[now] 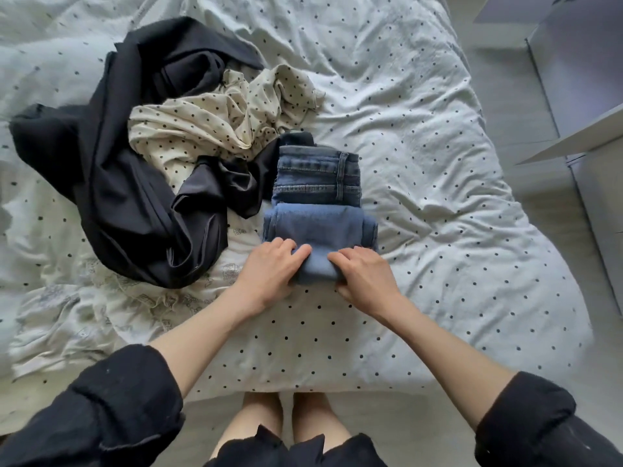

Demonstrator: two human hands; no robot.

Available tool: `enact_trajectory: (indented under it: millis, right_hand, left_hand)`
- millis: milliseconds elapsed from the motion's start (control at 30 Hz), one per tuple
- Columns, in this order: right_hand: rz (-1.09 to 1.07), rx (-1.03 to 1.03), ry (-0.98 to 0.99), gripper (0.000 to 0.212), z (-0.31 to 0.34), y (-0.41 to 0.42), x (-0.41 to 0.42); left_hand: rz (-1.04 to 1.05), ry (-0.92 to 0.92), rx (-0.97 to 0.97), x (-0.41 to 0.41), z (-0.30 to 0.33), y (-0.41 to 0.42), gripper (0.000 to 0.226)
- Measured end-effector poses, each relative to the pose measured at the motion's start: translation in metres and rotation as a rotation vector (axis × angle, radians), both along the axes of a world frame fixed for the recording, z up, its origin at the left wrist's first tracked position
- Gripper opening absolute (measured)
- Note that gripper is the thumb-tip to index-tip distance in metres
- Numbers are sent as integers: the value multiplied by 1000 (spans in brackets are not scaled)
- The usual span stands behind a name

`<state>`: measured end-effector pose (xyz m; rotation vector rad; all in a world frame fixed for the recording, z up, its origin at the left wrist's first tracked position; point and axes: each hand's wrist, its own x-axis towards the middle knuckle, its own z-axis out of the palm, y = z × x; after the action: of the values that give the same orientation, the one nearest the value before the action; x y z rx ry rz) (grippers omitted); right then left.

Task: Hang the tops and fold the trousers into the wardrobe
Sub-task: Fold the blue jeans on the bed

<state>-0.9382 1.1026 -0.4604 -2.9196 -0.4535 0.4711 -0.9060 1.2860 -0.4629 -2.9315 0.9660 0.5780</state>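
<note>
Two hands, left hand (269, 269) and right hand (365, 276), fingers gripping one folded jeans (318, 203); two tops beside.

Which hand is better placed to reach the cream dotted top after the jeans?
Probably the left hand: the cream top lies on its side, while the right hand is across the jeans.

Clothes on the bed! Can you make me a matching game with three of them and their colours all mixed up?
Things:
1. jeans
2. crumpled top
3. big garment

Colours:
A. cream with dark dots
B. black
C. blue

Pairs: 1-C, 2-A, 3-B.

The jeans are the ones both hands, left hand and right hand, are folding at the near end.
</note>
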Motion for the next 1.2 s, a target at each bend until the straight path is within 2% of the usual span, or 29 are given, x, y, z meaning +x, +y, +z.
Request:
enact_trajectory:
  millis: [67,133,200,267,333,433,500,633,733,800,867,1000,1100,1200]
  right_hand:
    - [14,-4,201,40,16,-7,-5]
    - [-8,65,269,39,27,-11,-3]
    - [-60,131,288,38,40,-14,11]
    - [-147,204,282,39,47,-17,37]
    - [-225,278,266,43,51,-17,61]
    - [-245,321,246,47,47,-15,97]
    - [-247,347,226,46,45,-14,118]
    - [-276,275,91,43,41,-13,139]
    - [-174,178,-273,41,35,1,123]
    - [-64,150,-417,41,24,10,100]
    - [-14,98,-433,41,9,11,86]
    - [-140,27,-374,47,-16,10,103]
    - [-209,1,-284,52,-37,6,124]
    - [-164,-61,-313,54,-71,4,123]
  left_hand:
    - [-55,131,-4,-3,11,4,51]
    - [-85,223,-34,2,24,6,53]
    - [-86,214,-56,15,38,8,58]
    - [-62,81,-76,33,48,9,64]
    - [-31,-156,-99,41,56,10,63]
    - [78,-467,-271,34,44,7,43]
    - [60,-522,-274,19,30,2,37]
    - [87,-442,-99,19,9,-6,59]
    - [126,-426,-74,42,0,-16,68]
    - [108,-395,-77,56,-6,-17,70]
    - [98,-352,-95,69,-13,-12,68]
    - [181,-267,-171,96,-24,-15,65]
    - [267,-266,-163,110,-39,-29,61]
    - [281,-289,-145,106,-71,-34,61]
